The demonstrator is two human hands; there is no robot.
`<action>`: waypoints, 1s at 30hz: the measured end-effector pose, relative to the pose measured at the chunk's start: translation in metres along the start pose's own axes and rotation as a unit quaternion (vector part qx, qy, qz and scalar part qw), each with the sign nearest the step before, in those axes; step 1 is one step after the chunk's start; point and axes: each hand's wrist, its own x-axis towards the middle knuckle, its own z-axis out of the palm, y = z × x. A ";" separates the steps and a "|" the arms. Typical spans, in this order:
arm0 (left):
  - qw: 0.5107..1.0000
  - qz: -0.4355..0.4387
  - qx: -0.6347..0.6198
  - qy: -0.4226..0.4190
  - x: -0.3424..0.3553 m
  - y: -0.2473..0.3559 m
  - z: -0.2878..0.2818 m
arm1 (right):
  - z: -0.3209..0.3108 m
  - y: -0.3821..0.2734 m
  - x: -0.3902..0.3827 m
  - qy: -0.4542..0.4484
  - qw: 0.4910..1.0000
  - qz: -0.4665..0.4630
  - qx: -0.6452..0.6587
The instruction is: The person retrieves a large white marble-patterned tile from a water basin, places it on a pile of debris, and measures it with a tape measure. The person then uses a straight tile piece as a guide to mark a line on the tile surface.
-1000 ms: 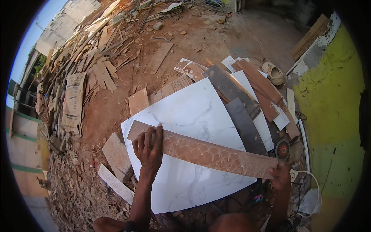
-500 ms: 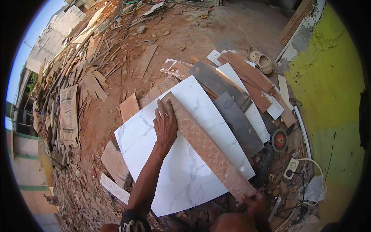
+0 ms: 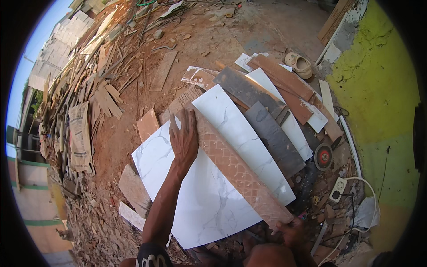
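A large white marble-patterned tile lies before me. Across it, slanting from far left to near right, rests a narrow tile strip with its brown, gridded underside facing up. My left hand lies at the strip's far end, fingers stretched along its left edge and over the white tile. Near the tile's right corner, my right hand grips the near end of the strip between thumb and fingers; part of that hand is in shadow.
An angle grinder's disc stands at the right, near a white socket block with cables. Dark and brown tile offcuts lie beyond the tile. A yellow-green wall rises on the right; scrap wood is heaped at far left.
My left hand has shifted slightly left and its fingers have straightened along the strip's edge. The strip's far end has moved a little outward and left. My right hand keeps its grip.
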 end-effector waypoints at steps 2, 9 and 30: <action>0.998 0.039 -0.003 0.055 0.000 -0.005 -0.009 | -0.011 -0.006 -0.001 0.014 1.000 0.005 -0.018; 0.986 0.068 -0.114 0.099 0.002 -0.013 -0.026 | -0.030 -0.021 0.005 -0.027 0.994 -0.078 0.072; 0.979 0.151 -0.113 -0.081 0.032 -0.025 0.023 | 0.018 0.012 0.002 -0.022 0.985 0.167 0.036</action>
